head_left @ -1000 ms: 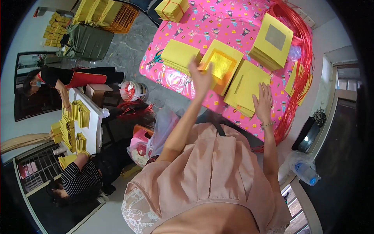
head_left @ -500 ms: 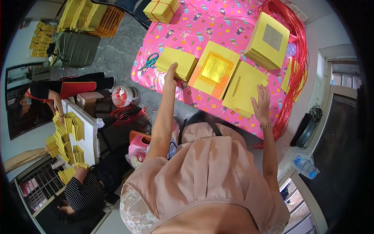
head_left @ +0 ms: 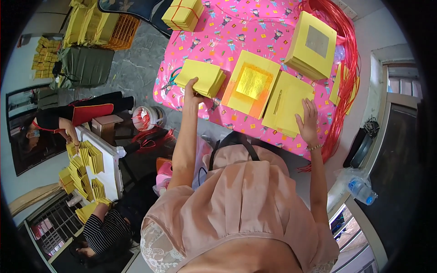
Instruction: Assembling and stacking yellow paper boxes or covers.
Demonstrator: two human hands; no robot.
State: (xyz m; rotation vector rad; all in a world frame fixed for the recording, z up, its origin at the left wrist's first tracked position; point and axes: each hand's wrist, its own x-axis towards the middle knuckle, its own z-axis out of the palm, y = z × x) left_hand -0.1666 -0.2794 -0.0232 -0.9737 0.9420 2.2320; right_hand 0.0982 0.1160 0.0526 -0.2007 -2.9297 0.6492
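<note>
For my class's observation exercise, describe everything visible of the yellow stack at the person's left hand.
The yellow stack is plain and roughly rectangular, its thin layers looking like paper, uneven at the right. It is angled, broad face up, over the pink tablecloth; whether lifted is unclear. The left grip holds its near edge, thumb on top.
</note>
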